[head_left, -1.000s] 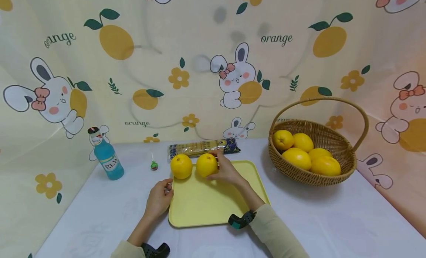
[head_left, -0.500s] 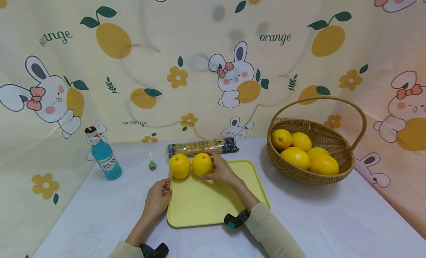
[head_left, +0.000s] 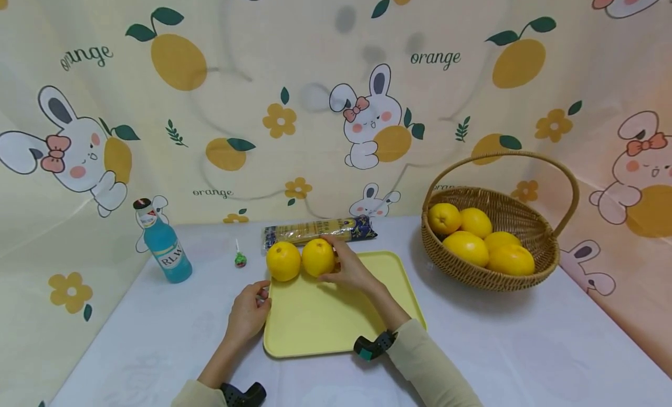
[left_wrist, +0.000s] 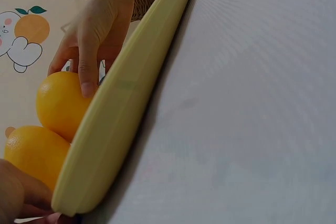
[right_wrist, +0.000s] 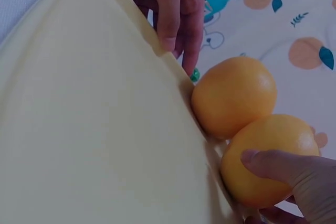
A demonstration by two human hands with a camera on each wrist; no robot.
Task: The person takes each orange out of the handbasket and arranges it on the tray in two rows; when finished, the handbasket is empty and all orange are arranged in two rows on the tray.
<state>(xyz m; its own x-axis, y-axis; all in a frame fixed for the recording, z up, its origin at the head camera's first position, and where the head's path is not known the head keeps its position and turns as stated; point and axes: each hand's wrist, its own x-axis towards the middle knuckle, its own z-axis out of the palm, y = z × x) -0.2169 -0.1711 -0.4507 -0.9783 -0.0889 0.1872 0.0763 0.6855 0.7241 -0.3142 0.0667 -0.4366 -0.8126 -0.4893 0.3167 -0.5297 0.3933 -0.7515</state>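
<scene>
Two round yellow-orange oranges sit side by side at the far left of a pale yellow tray [head_left: 325, 331]. My right hand [head_left: 353, 268] holds the right orange [head_left: 317, 258], its thumb on the near side and its fingers around the far side. The left orange [head_left: 283, 261] touches it or nearly so; in the right wrist view the left orange [right_wrist: 235, 97] rests against the other one. At the tray's left rim, my left hand [head_left: 249, 311] grips the edge, thumb on the rim and fingers outside it. Its fingertips are partly hidden in the head view.
A wicker basket [head_left: 493, 284] with a tall handle stands at the right, holding several yellow fruits. Behind the tray lies a shiny gold and blue packet [head_left: 320, 229]. To the left are a blue bottle [head_left: 168, 249] and a small green lollipop [head_left: 240, 259].
My right hand has moved the right orange slightly left, closing the gap to the other orange. The left hand keeps its grip on the tray's rim.
</scene>
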